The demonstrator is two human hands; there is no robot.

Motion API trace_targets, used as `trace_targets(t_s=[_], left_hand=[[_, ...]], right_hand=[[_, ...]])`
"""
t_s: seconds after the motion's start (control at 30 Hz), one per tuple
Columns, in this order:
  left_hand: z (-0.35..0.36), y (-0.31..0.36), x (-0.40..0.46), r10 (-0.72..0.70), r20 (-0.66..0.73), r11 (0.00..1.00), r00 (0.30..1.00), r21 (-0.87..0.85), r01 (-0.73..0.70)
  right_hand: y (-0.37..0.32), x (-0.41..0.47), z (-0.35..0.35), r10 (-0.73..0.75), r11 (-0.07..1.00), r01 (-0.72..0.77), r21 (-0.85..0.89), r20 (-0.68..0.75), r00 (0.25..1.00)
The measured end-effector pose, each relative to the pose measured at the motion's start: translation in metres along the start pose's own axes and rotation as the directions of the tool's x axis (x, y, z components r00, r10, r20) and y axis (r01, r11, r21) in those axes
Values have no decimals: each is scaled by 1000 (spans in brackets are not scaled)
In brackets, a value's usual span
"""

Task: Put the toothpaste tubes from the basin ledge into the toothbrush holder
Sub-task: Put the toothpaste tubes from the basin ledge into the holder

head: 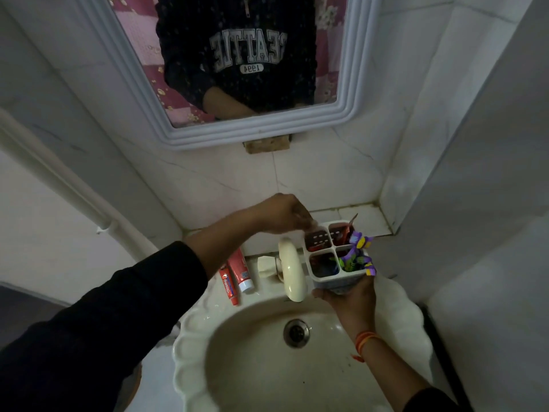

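Note:
My right hand point(346, 295) holds a white four-compartment toothbrush holder point(319, 279) from below, above the basin's right side. A purple and green toothbrush point(358, 254) sticks out of its right compartments, and reddish items lie inside the others. My left hand point(282, 214) reaches across from the left with its fingers bunched at the holder's back-left corner. Whether the fingers grip anything is blurred. Two red toothpaste tubes lie side by side on the basin ledge left of the tap: a thin one point(228, 285) and a thicker one with a white cap point(240, 270).
A cream tap point(292, 270) curves over the white scalloped basin point(190, 346), whose drain point(296, 333) is in the middle. A small soap piece point(266, 267) sits beside the tap. A tiled shelf point(368, 218) runs behind, a mirror point(237, 55) above, and walls stand close on both sides.

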State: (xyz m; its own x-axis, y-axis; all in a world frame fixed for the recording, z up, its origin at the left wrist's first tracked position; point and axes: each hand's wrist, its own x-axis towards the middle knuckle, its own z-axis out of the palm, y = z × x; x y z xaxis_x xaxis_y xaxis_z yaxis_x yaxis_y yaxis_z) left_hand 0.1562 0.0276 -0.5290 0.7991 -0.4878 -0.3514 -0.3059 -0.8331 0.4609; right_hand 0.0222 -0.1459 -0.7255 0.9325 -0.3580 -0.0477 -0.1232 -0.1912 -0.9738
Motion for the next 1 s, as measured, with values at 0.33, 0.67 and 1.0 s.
trace_targets(t_s=[0.33, 0.67, 1.0], left_hand=[[24, -119, -3, -338, 137, 844, 931, 483, 235], [38, -147, -5, -346, 82, 743, 935, 632, 219], [-1, -121, -6, -219, 49, 885, 974, 432, 177]], right_hand=[[4, 1, 3, -13, 1000, 13, -15, -9, 1000], [4, 1, 4, -20, 999, 20, -36, -5, 1000], [5, 2, 3, -19, 999, 19, -34, -8, 1000]])
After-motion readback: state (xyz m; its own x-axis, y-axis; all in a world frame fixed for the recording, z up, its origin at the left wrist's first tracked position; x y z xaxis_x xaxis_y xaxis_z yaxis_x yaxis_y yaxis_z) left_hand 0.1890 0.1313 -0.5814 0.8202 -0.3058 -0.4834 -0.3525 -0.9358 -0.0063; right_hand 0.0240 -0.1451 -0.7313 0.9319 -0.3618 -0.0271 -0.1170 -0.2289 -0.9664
